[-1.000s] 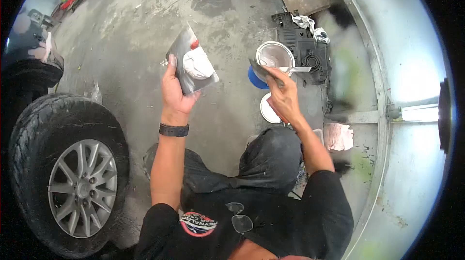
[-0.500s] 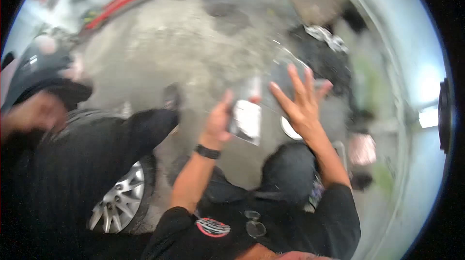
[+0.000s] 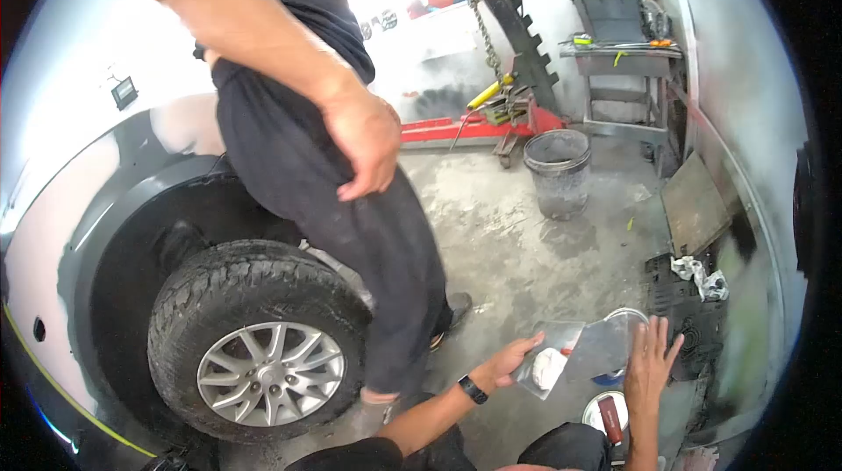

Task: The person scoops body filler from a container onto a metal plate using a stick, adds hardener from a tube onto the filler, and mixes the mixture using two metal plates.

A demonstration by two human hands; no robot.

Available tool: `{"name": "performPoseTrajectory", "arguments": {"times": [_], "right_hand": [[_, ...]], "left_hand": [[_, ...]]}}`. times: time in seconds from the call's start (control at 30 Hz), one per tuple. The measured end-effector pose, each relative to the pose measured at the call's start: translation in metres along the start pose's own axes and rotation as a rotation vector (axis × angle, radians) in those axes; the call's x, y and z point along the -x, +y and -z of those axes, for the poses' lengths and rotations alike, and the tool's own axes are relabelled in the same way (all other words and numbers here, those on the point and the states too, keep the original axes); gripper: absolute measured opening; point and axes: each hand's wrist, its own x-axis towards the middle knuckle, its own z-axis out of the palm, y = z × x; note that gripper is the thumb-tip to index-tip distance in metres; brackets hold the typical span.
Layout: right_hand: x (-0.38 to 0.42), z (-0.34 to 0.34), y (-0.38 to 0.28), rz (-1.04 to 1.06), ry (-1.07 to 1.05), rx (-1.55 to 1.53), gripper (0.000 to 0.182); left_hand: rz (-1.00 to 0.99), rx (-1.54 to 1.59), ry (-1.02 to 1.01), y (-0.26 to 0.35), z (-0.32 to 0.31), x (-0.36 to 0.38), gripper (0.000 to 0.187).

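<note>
My left hand (image 3: pixel 502 367), with a dark watch on the wrist, grips the near side of a flat, greyish mixing board (image 3: pixel 535 389). A lump of white paste (image 3: pixel 549 368) lies on the board, with a small red dab (image 3: pixel 567 351) beside it. My right hand (image 3: pixel 649 359) is open, fingers stretched out, to the right of the board. Close to its fingertips shows the pale round rim (image 3: pixel 624 311) of a container. Below, near my knee, a dark red object (image 3: pixel 611 420) lies across a round white lid (image 3: pixel 593 416).
A person (image 3: pixel 351 199) in dark clothes stands at my left, before a car wheel (image 3: pixel 272 374) under a patchy fender (image 3: pixel 88 199). Ahead are a grimy bucket (image 3: pixel 559 174), a red floor jack (image 3: pixel 447 127) and a small workbench (image 3: pixel 623 57). A board (image 3: pixel 695 208) leans at the right wall.
My view has tipped up and swung left, bringing the wheel, bucket and bench into sight. The board stays in my left hand. My right hand's fingers are less spread.
</note>
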Motion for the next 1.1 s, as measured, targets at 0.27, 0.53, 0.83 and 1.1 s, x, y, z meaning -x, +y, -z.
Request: {"name": "performPoseTrajectory", "arguments": {"times": [0.27, 0.53, 0.83, 1.1], "right_hand": [[0.121, 0.03, 0.01, -0.77, -0.911, -1.167, 0.062], [0.039, 0.142, -0.003, -0.61, -0.247, -1.03, 0.05], [-0.036, 0.054, -0.086, 0.308, -0.163, -0.058, 0.072], [-0.05, 0.048, -0.124, 0.431, -0.312, -0.079, 0.068]], "left_hand": [[0.016, 0.113, 0.077, -0.008, 0.006, 0.003, 0.054], [-0.008, 0.211, 0.081, -0.003, -0.009, 0.005, 0.052], [-0.056, 0.224, -0.064, 0.017, -0.018, 0.027, 0.042], [-0.144, 0.306, 0.003, 0.033, -0.006, 0.052, 0.042]]}}
